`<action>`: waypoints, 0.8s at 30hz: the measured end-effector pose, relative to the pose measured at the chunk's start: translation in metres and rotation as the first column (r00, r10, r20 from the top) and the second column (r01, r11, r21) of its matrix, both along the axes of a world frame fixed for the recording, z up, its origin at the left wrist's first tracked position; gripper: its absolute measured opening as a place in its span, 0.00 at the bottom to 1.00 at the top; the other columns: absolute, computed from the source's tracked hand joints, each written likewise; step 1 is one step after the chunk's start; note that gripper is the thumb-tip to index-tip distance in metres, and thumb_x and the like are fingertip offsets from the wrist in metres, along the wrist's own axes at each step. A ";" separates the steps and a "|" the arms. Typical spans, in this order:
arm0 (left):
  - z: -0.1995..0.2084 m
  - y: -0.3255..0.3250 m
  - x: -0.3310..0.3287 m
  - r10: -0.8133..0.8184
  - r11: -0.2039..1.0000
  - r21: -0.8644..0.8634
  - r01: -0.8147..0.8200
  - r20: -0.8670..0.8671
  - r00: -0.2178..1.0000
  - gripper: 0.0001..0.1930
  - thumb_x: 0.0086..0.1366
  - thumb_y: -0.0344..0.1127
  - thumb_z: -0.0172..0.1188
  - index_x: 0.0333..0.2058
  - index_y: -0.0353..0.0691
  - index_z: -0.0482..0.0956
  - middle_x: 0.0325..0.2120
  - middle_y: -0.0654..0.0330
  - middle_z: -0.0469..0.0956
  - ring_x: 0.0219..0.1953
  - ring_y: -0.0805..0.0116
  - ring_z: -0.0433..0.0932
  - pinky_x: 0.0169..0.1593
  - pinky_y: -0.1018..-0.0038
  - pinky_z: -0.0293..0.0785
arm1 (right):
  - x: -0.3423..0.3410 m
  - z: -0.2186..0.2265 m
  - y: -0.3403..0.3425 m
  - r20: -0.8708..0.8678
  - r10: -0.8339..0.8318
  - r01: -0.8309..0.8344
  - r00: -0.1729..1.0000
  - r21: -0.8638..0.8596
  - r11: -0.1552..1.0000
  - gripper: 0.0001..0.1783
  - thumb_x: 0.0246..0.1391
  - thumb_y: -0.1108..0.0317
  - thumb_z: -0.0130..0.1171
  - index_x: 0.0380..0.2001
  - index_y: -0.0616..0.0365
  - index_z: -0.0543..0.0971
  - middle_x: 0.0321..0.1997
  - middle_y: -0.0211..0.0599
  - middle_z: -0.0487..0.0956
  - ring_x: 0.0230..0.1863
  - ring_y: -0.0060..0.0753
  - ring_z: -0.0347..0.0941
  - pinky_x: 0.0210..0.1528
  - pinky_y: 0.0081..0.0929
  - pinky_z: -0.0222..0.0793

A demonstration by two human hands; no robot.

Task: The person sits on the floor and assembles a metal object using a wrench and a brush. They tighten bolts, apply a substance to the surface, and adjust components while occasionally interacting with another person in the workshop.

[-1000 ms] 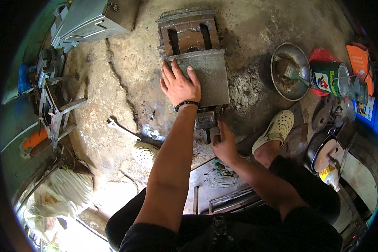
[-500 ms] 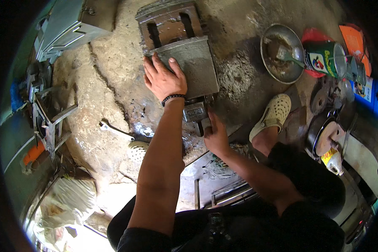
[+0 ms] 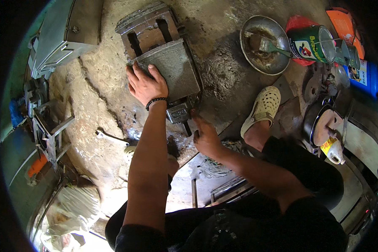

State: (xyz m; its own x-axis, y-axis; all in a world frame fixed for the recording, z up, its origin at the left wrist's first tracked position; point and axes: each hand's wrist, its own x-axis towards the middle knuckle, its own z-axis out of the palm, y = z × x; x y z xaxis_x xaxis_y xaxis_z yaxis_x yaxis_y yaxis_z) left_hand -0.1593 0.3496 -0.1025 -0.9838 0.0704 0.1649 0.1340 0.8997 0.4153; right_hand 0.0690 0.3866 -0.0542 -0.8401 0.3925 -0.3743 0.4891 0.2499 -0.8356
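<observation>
Pressing flat on the vise (image 3: pixel 168 63) edge, left hand (image 3: pixel 147 84) open; right hand (image 3: pixel 203 136) grips its screw end (image 3: pixel 185 119).

Grey vise (image 3: pixel 169 71), green tin (image 3: pixel 311 44), seemingly cream clog (image 3: pixel 262 107)

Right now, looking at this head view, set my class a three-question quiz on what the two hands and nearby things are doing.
1. True or false: the left hand lies flat on the grey vise.
2. What does the right hand grip?
A. the brush in the bowl
B. the vise's screw end
C. the wrench on the floor
3. Fill in: the brush rests in a metal ____, next to a green can.

Key: 1 true; 2 B; 3 bowl.
</observation>
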 end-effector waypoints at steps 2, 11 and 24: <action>0.000 0.003 -0.005 0.007 1.000 0.013 -0.006 -0.015 1.000 0.31 0.71 0.54 0.46 0.65 0.40 0.66 0.68 0.46 0.61 0.68 0.50 0.62 0.70 0.54 0.53 | -0.003 0.015 0.029 0.096 0.194 -0.189 0.976 -0.059 0.980 0.42 0.45 0.85 0.50 0.68 0.59 0.64 0.54 0.62 0.76 0.49 0.57 0.77 0.49 0.43 0.74; 0.005 -0.011 -0.008 0.021 1.000 0.006 -0.021 -0.024 0.999 0.31 0.71 0.56 0.45 0.65 0.42 0.66 0.67 0.51 0.64 0.66 0.52 0.65 0.68 0.53 0.57 | -0.057 0.122 0.263 0.198 0.422 -0.465 0.885 0.315 0.828 0.42 0.45 0.88 0.45 0.67 0.49 0.70 0.56 0.42 0.78 0.52 0.31 0.74 0.50 0.28 0.71; 0.014 -0.029 0.078 -0.601 0.785 -0.073 0.615 -0.331 0.728 0.34 0.68 0.35 0.61 0.67 0.30 0.57 0.61 0.35 0.67 0.61 0.32 0.68 0.62 0.46 0.66 | 0.084 0.020 0.399 -0.320 0.099 -0.007 0.942 0.275 0.961 0.29 0.62 0.72 0.47 0.67 0.59 0.68 0.64 0.39 0.74 0.48 0.24 0.71 0.51 0.20 0.64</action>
State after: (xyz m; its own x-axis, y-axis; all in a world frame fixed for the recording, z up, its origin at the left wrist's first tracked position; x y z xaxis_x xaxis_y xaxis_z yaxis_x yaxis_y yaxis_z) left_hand -0.0810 0.3210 -0.0885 -0.6225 0.6216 0.4755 0.7770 0.5631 0.2812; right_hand 0.1531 0.7852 -0.0340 -0.9198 0.3906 0.0371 0.1796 0.5031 -0.8453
